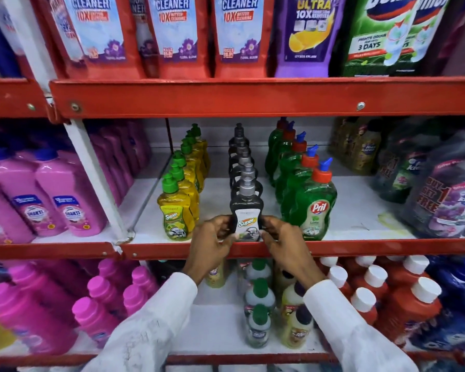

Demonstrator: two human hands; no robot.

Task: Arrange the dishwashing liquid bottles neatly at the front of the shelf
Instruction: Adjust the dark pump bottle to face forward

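I see both hands closed around the same black dishwashing bottle [246,213] at the front edge of the middle shelf [360,247]. My left hand [212,237] wraps its fingers [224,220] against the bottle's left side, and my right hand [282,237] presses its fingers [268,220] against the right side, so the white "Super" label faces me between them. The bottle stands upright with its grey cap on top, at the head of a single-file row of black bottles [241,162] running back toward the rear of the shelf. Whether its base rests on the shelf I cannot tell, since my fingers cover its lower edge. Just to the left stands a row of yellow bottles [179,210] with green caps, the front one near the shelf lip. To the right is a row of green Pril bottles [313,208] with red caps and blue spouts, its front bottle also close to the edge. White sleeves [156,323] cover both forearms. Pink bottles [65,200] fill the bay on the far left.
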